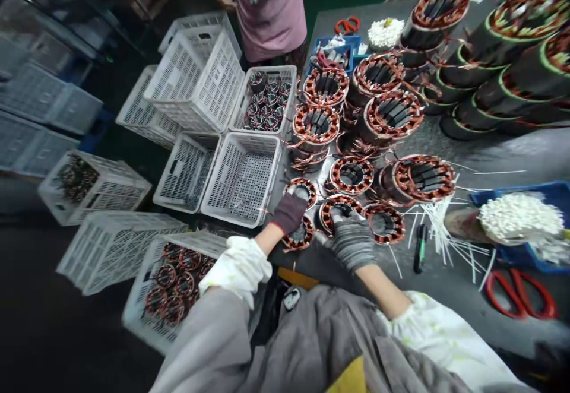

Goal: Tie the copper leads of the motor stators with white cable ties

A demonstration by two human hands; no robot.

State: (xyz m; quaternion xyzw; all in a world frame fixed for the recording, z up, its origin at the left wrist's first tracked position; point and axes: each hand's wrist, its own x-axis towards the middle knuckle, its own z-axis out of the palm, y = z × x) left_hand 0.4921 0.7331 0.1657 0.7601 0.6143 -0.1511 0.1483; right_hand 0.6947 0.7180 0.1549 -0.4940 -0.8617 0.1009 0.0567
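Note:
My left hand [290, 210], in a dark purple glove, closes its fingers over the rim of a small copper-wound motor stator [307, 186] near the table's front edge. Just below that hand stands another small stator [300, 235]. With a grey striped glove on, my right hand [354, 238] grips the near rim of a larger stator [332, 208], its fingertips reaching into the bore. To its right, almost touching, is one more stator [385, 224]. The fingertips of both hands are partly hidden by the windings.
Stacked stators [396, 117] crowd the table behind my hands. Right lie white strips [439, 227], a black marker [420, 248], red-handled scissors [519, 293] and a blue tray [552, 194]. Plastic crates [243, 221] stand left, some holding stators. Across from me is a person in a pink apron [271, 13].

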